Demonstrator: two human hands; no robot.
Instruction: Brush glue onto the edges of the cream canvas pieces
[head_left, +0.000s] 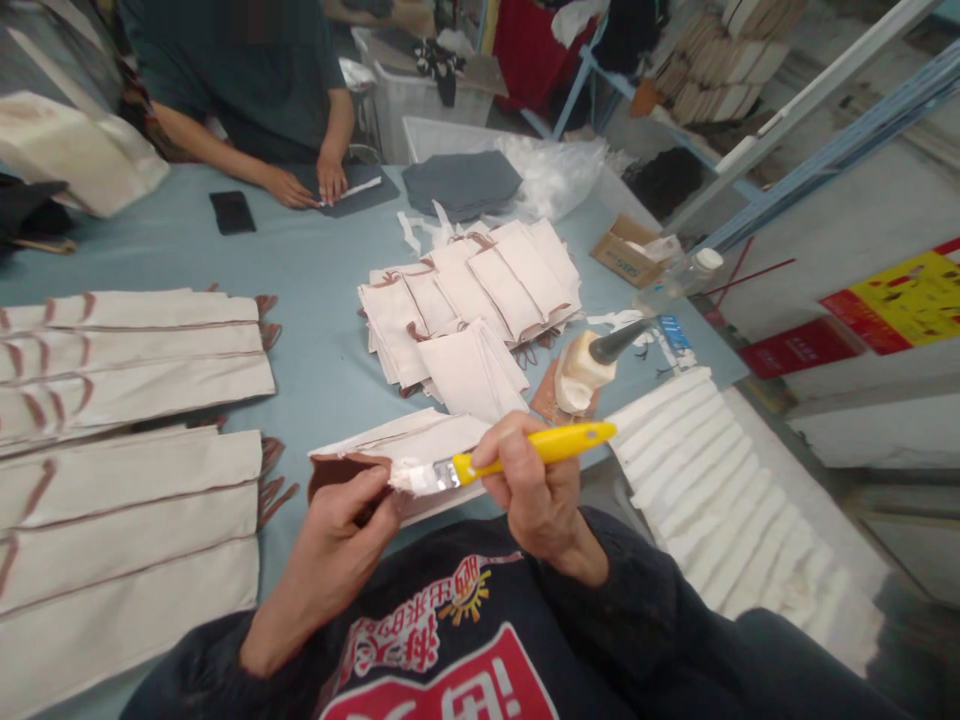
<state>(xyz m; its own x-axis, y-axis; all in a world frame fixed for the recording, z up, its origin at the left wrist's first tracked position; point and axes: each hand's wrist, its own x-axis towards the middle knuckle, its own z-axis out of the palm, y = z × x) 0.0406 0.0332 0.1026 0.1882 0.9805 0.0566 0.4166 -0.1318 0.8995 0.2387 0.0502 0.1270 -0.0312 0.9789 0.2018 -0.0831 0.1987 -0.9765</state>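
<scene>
While brush (555,443) and cloth (435,432) in hands (337,545) (536,490), Chinese lettering (401,640) on garment (536,600).

Chinese characters run across the front of a worker's dark garment (450,625), upside down to the camera: a line appears to read "晒出来的", its last character unclear, beside a yellow sun emblem (466,600), with what looks like "海天" in outlined red and white below. A red panel (442,693) beneath carries large white lettering, only partly in view. On the table, a cardboard box (624,252) bears what seems to be "SBS". Print on a blue packet (675,332), a yellow-and-red poster (904,300) and a red sign (802,346) is too small to read.
</scene>
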